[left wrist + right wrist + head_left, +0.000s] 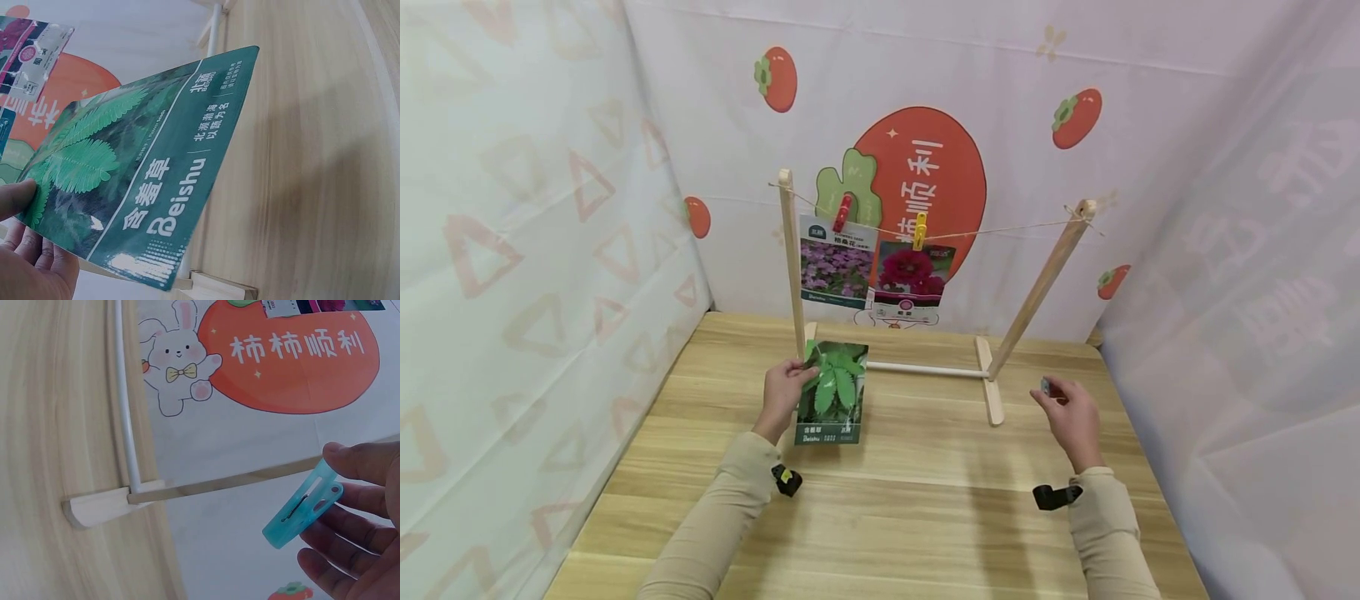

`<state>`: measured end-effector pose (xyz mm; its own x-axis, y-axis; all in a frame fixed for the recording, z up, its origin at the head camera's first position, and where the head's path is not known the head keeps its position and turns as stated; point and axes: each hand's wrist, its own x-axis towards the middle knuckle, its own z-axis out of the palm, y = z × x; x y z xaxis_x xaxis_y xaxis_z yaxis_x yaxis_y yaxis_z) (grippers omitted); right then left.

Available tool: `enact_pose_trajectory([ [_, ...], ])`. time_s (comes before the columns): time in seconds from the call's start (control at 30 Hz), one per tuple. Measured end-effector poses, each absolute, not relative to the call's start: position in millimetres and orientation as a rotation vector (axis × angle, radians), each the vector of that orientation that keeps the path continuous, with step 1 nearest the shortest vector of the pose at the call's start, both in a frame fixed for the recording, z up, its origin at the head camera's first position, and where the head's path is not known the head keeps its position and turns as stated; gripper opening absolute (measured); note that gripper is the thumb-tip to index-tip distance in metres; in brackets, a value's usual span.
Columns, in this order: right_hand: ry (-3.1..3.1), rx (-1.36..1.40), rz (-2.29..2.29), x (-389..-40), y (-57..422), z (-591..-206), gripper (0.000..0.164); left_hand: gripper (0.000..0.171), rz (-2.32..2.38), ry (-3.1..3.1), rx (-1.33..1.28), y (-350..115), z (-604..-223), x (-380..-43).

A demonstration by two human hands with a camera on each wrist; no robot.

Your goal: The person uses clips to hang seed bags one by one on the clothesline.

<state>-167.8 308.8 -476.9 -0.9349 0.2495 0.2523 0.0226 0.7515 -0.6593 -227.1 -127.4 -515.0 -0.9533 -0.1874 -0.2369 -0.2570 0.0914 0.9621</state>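
Note:
My left hand (pixel 784 396) pinches a green seed packet (pixel 829 392) by its left edge, in front of the rack's left post (pixel 792 267). Thumb on the front, fingers behind, it holds the packet tilted in the left wrist view. Off to the right of the rack, my right hand (pixel 1071 417) grips a translucent teal clothespin (pixel 303 506) between thumb and fingers. Two packets hang from the string (pixel 1000 229): one with purple flowers (pixel 837 262) under a red clothespin (pixel 842 213), one with a magenta flower (pixel 912 283) under a yellow clothespin (pixel 920 232).
The rack's right post (pixel 1041 292) leans outward from its wooden foot (pixel 989 392). A white rod (pixel 925 369) joins the feet low down. Behind the wooden table (pixel 895 517) hangs a printed cloth (pixel 700 108), with more cloth at both sides.

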Motion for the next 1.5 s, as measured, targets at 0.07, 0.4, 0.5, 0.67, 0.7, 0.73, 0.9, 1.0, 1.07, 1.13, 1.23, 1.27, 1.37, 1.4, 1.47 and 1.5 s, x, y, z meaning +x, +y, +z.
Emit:
enact_pose_trajectory([
  [0.07,-2.614,-0.199,0.971,-168,309,-474,0.036,0.036,2.041,2.279,-0.462,-127,-513,-228],
  [0.4,-2.554,-0.134,0.934,-170,306,-460,0.033,0.039,2.108,2.286,-0.503,-133,-504,-236],
  [0.5,-2.547,-0.126,0.912,-170,305,-458,0.034,0.037,2.137,2.284,-0.497,-134,-500,-236],
  [0.67,-2.528,-0.102,0.894,-171,303,-456,0.034,0.035,2.153,2.285,-0.48,-133,-495,-235],
  [0.7,-2.522,-0.099,0.894,-171,303,-455,0.034,0.035,2.153,2.288,-0.476,-133,-495,-235],
  [0.73,-2.517,-0.098,0.896,-171,303,-455,0.034,0.035,2.153,2.291,-0.47,-134,-494,-234],
  [0.9,-2.493,-0.092,0.901,-172,300,-453,0.034,0.033,2.168,2.304,-0.462,-133,-489,-234],
  [1.0,-2.466,-0.076,0.909,-173,299,-449,0.033,0.033,2.176,2.302,-0.452,-132,-486,-234],
  [1.07,-2.446,-0.061,0.912,-174,298,-447,0.033,0.033,2.182,2.296,-0.444,-131,-483,-234],
  [1.13,-2.428,-0.05,0.917,-175,298,-444,0.033,0.034,2.196,2.298,-0.431,-131,-481,-235],
  [1.23,-2.404,-0.026,0.926,-177,299,-438,0.033,0.035,2.21,2.311,-0.427,-132,-479,-237],
  [1.27,-2.394,-0.019,0.934,-177,300,-436,0.033,0.035,2.211,2.317,-0.425,-132,-478,-238],
  [1.37,-2.373,-0.006,0.938,-180,302,-431,0.032,0.035,2.199,2.335,-0.431,-134,-474,-239],
  [1.4,-2.363,0.001,0.938,-180,304,-430,0.031,0.035,2.194,2.337,-0.434,-135,-472,-239],
  [1.47,-2.355,-0.002,0.951,-181,305,-427,0.031,0.035,2.192,2.341,-0.429,-136,-469,-240],
  [1.5,-2.349,-0.002,0.952,-182,305,-425,0.031,0.035,2.192,2.342,-0.426,-136,-467,-240],
])
